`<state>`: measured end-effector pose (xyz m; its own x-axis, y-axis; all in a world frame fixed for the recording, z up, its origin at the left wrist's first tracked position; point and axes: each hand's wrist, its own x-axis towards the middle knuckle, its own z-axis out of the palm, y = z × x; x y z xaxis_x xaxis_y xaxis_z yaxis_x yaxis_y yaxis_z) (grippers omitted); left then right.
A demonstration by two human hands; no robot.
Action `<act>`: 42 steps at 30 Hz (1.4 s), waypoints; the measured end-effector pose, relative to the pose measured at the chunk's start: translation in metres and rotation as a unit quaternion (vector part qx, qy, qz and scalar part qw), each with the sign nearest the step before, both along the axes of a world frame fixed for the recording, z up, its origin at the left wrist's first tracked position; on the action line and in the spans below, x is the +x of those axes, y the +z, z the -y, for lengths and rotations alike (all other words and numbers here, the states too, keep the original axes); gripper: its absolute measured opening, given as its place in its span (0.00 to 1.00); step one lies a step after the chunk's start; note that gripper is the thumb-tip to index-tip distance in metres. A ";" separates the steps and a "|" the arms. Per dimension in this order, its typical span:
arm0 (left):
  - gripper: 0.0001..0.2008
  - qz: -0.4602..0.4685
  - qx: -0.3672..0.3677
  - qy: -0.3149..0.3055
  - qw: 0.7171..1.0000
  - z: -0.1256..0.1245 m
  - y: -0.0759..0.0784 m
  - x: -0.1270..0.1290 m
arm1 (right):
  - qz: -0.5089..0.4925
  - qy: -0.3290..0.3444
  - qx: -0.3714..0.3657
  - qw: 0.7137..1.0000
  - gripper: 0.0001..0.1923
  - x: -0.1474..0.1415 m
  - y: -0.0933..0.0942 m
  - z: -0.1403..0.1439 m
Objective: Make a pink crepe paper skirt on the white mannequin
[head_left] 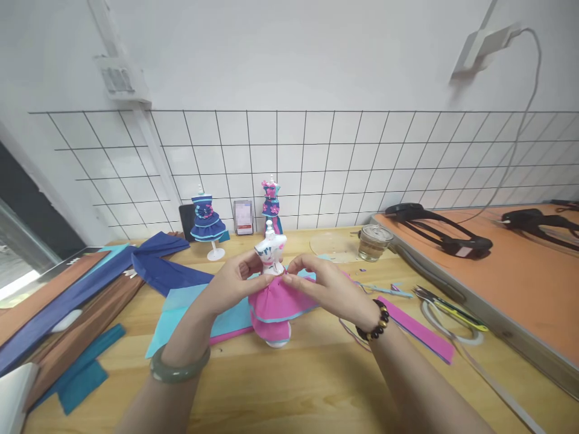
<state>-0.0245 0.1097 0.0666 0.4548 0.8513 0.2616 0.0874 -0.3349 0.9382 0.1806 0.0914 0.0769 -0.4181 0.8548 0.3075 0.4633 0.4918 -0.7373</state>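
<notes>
Pinching the top edge of the pink skirt (277, 304), the left hand (233, 283) and the right hand (323, 284) meet at the waist of the little doll stand (270, 248). Each grip is narrow, with fingertips closed on the pink paper where it wraps the waist. The left hand comes in from one side of the doll stand and the right hand from the other.

The skirt looks like thin crepe paper, so it is likely very light, soft and easy to tear or crush. The waist edge seems the best place to hold it, with gentle fingers. The doll stand looks like hard plastic, light and easy to tip over.

The doll stand is upright on the tabletop (289, 386), its long way going straight up, neck on top and round foot at the bottom. The skirt opens downward.

Under the doll stand lies light blue paper (181, 313). Behind it stand a blue dress doll (207, 220) and another small dressed doll (270, 202). A glass jar (374, 242) sits further off beyond the right hand, and scissors (446, 307) lie further out still.
</notes>
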 end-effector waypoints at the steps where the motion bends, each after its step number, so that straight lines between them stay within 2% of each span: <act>1: 0.18 0.000 0.003 -0.007 1.000 0.000 0.000 0.000 | 0.008 -0.005 0.000 1.000 0.11 0.000 0.000 0.000; 5: 0.19 -0.007 0.010 -0.009 1.000 0.000 0.000 0.001 | 0.046 -0.020 0.000 0.999 0.12 0.000 -0.002 0.001; 9: 0.18 -0.027 0.045 -0.005 0.999 -0.001 0.000 0.001 | 0.072 0.016 -0.017 0.997 0.13 -0.001 -0.005 0.004; 13: 0.12 -0.063 0.078 0.019 0.995 -0.002 0.000 0.000 | 0.077 0.030 0.008 0.997 0.14 -0.004 -0.006 0.007; 20: 0.14 -0.032 0.033 0.000 0.999 -0.001 0.000 0.001 | 0.070 0.009 0.025 0.997 0.14 -0.006 -0.006 0.005; 27: 0.15 -0.027 0.041 -0.009 0.999 -0.001 0.000 0.004 | 0.073 -0.025 0.045 0.996 0.14 -0.008 -0.011 0.002; 34: 0.16 -0.018 0.051 -0.011 0.998 -0.003 -0.003 0.004 | 0.081 -0.035 0.055 0.995 0.16 -0.009 -0.012 0.002; 42: 0.16 -0.008 0.030 -0.020 0.999 -0.001 -0.001 0.004 | 0.075 -0.032 0.056 0.995 0.17 -0.009 -0.010 0.002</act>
<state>-0.0203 0.1103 0.0651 0.4933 0.8153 0.3032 0.0874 -0.3932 0.9153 0.1712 0.0891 0.0671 -0.4123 0.8448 0.3410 0.5969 0.5333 -0.5994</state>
